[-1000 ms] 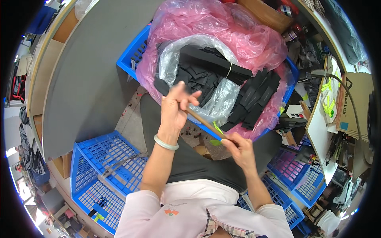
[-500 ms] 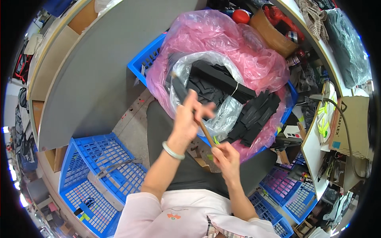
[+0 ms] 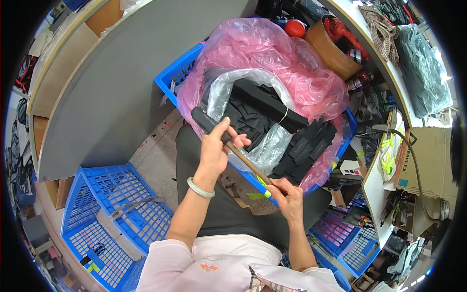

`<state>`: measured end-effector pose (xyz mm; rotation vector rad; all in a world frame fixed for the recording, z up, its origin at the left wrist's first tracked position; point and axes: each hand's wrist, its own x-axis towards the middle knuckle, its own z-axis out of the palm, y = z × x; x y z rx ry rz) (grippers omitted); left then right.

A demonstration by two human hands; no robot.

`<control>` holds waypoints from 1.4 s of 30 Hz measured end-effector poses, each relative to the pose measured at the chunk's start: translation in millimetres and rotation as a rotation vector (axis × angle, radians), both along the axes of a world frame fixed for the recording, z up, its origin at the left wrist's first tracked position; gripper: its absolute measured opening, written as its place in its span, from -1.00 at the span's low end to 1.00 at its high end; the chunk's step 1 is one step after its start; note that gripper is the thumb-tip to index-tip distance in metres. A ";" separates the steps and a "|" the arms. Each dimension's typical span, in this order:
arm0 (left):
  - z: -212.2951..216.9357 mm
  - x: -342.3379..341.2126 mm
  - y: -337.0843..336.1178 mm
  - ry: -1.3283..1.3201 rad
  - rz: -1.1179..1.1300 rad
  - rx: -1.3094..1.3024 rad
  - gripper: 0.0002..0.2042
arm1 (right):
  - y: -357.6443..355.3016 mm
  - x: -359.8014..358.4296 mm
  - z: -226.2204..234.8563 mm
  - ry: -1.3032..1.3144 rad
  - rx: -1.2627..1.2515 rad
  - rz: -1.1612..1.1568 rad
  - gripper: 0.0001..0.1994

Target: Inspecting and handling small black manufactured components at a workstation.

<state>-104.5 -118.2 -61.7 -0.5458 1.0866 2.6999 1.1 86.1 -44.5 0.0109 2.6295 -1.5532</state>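
Observation:
A thin wooden stick (image 3: 248, 159) slants in front of me. My right hand (image 3: 288, 195) is closed around its lower end. A black tube-like fabric piece (image 3: 204, 118) covers the upper end of the stick, and no bare tip shows beyond it. At the lower end of that piece my left hand (image 3: 217, 146) grips it with thumb and fingers, some of the fingers loosely curled out to the right. Beyond my hands, a clear plastic bag (image 3: 219, 92) holds many black fabric pieces (image 3: 253, 114). A banded black bundle (image 3: 267, 104) lies across them, and more black strips (image 3: 306, 148) are stacked to the right.
Pink plastic sheeting (image 3: 272, 48) lines a blue basket (image 3: 168, 80) around the bag. A grey panel (image 3: 116, 82) rises at the left, above another blue crate (image 3: 121, 194). A brown round container (image 3: 335, 58) and a cardboard box (image 3: 423, 160) stand to the right.
The upper end of the stick, bare before, is covered by the black piece. My left hand has shifted slightly down and left, and my right hand slightly down and right.

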 end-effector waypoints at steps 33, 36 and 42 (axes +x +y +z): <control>-69.6 -43.4 -20.1 0.055 -0.015 -0.101 -0.36 | 38.7 -20.2 -88.4 -0.106 -0.031 -0.122 -0.81; -69.3 -49.7 -37.6 -0.017 0.087 -0.124 -0.35 | 57.1 -47.3 -111.8 -0.060 0.077 -0.166 -0.81; -74.3 -32.0 -1.6 -0.012 -0.160 -0.103 -0.45 | 53.3 -110.1 -163.3 0.139 0.428 -0.078 -0.84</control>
